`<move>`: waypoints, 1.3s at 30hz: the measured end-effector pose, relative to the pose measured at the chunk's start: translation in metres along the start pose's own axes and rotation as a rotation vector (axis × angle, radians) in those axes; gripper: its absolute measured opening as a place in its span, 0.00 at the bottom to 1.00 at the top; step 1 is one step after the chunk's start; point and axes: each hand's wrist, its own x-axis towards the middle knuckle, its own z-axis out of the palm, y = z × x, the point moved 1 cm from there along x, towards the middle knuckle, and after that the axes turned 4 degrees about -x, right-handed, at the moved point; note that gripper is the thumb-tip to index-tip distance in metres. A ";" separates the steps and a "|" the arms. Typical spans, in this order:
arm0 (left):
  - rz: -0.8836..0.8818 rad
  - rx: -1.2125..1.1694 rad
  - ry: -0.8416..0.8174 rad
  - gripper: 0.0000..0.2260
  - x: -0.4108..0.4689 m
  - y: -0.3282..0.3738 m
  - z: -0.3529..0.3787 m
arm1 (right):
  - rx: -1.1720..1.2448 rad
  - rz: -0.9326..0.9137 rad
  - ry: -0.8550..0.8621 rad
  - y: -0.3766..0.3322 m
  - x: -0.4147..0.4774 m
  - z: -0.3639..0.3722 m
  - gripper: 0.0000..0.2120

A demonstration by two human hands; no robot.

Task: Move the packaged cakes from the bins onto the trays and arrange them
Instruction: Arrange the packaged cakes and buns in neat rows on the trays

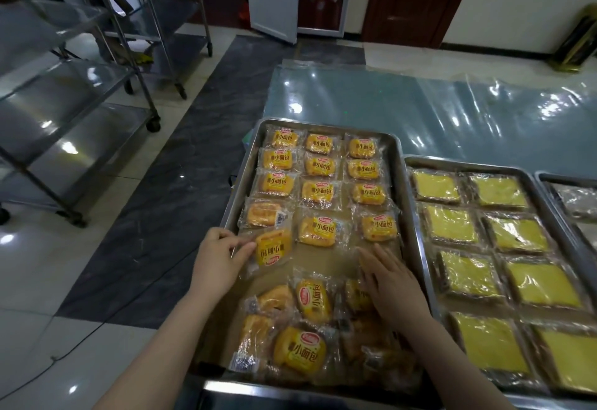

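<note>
Left hand (pixel 215 259) pinching the clear edge of a yellow cake pack (pixel 274 248) between thumb and fingers, low on the left side of the metal tray (pixel 407 196), just under the neat rows. Right hand (pixel 392 283) flat and spread, holding nothing, resting on loose packs (pixel 357 296) nearby. Wrappers marked "小面包" under a red logo too small to read.

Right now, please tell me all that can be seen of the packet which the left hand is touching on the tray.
The packet is a small yellow-orange cake in a clear, crinkled plastic wrapper with red and dark print. It lies flat, turned sideways to the neat rows, near the left edge of the steel tray, below the packet that shows its plain side. The left hand pinches its left edge with the fingertips. The right hand does not touch it.
</note>
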 end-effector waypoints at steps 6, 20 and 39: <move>-0.146 -0.190 -0.161 0.06 0.017 -0.003 0.010 | -0.036 0.122 0.039 -0.004 0.010 -0.003 0.21; 0.259 0.427 -0.260 0.32 0.069 0.008 0.033 | 0.030 0.018 0.133 0.009 0.051 -0.010 0.22; 0.128 0.057 -0.203 0.11 0.101 0.008 0.014 | 0.077 0.039 0.134 0.020 0.066 0.003 0.23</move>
